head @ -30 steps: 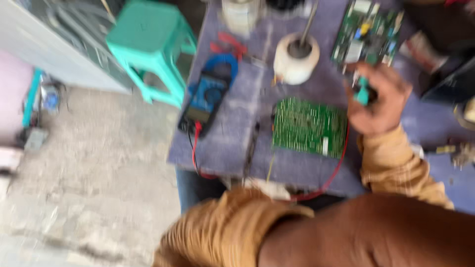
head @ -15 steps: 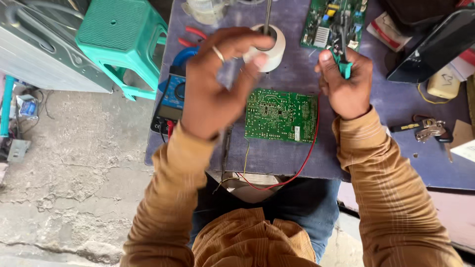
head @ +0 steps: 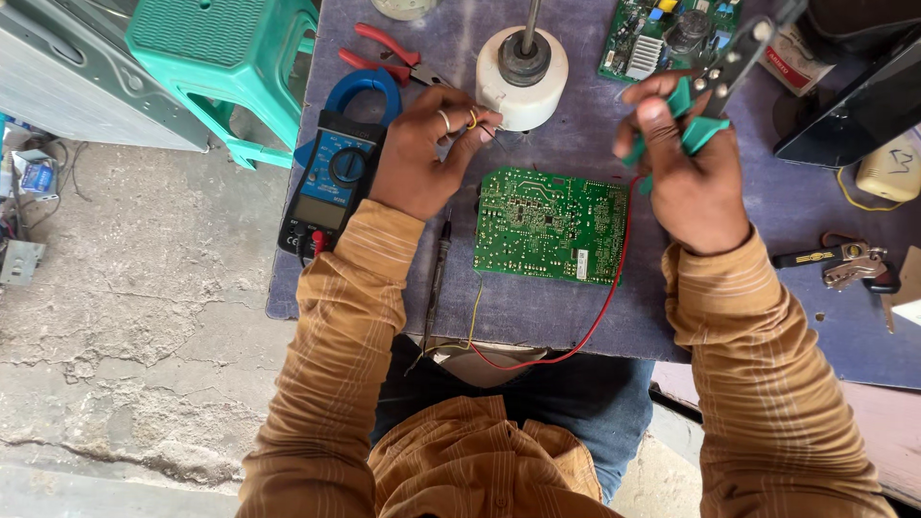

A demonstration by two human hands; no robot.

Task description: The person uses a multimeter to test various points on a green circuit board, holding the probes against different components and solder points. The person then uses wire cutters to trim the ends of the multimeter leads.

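Obliquely up-right, green-handled pliers (head: 721, 82) in right hand (head: 686, 177), long axis diagonal.

Second green circuit board (head: 662, 34), top centre-right: upper part cut by the top edge, lower right corner hidden behind the right hand (head: 686, 177). Green-handled pliers (head: 715, 91): handles mostly buried in that fist, jaw tip runs against dark clutter at upper right, can't tell where it ends. Left hand (head: 422, 153) fingertips pinch something yellow at the white round motor (head: 523, 67); too small to identify. Motor's steel shaft (head: 530, 24) cropped at the top. Pale round container (head: 403, 8), top edge: only its rim shows. Thin dark probe (head: 436, 278) disappears under the left sleeve. Black slab (head: 854, 105), right edge: cut off.
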